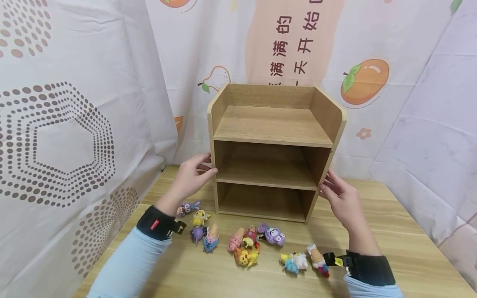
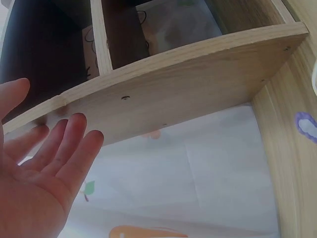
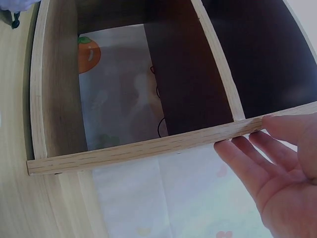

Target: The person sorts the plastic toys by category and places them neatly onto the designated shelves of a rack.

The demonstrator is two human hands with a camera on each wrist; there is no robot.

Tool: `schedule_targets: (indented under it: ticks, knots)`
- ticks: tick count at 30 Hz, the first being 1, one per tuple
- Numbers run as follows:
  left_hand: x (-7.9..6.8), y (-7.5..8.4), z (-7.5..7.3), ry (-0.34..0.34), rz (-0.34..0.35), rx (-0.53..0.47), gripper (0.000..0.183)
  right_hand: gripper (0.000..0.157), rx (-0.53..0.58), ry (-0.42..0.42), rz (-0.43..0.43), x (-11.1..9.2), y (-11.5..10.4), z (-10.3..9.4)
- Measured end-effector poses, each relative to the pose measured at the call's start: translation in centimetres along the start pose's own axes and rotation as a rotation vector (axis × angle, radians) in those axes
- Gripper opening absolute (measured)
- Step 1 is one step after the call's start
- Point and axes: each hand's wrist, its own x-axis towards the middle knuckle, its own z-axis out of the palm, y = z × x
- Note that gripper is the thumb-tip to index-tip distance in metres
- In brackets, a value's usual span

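A wooden shelf unit (image 1: 266,185) with a raised rim round its top and two open compartments below stands on the table. My left hand (image 1: 191,176) is at its left side panel, thumb by the front edge. In the left wrist view, that hand's fingers (image 2: 74,144) are extended and spread beside the outer face. At the right side panel, my right hand (image 1: 340,198) touches the front edge with its thumb. Its fingertips (image 3: 225,148) lie along the outside of that panel, nearly straight. Neither compartment shows anything standing in it.
Several small toy figures lie before the shelf: a purple one (image 1: 273,235), an orange-yellow one (image 1: 246,257), a white and blue one (image 1: 294,262), and a yellow one (image 1: 200,217) among others at left. A printed curtain (image 1: 179,62) hangs behind the wooden table (image 1: 391,231).
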Motion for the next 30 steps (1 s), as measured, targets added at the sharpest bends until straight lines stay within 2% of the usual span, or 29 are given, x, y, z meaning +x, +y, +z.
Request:
schedule_targets:
  ticks: [8,21,30]
  knots:
    - [-0.6,0.1,-0.9,-0.02,0.027,0.04,0.051,0.061,0.017,0.011,0.022,0.0,0.4,0.1]
    - [-1.5,-2.0,-2.1,-0.06,0.039,0.182,0.049,0.06,0.048,0.033,0.011,0.2,0.3,0.1]
    - [-2.3,-4.1,-2.8,-0.118,-0.023,0.261,0.044,0.063,-0.019,0.034,0.029,-0.2,0.5,0.2]
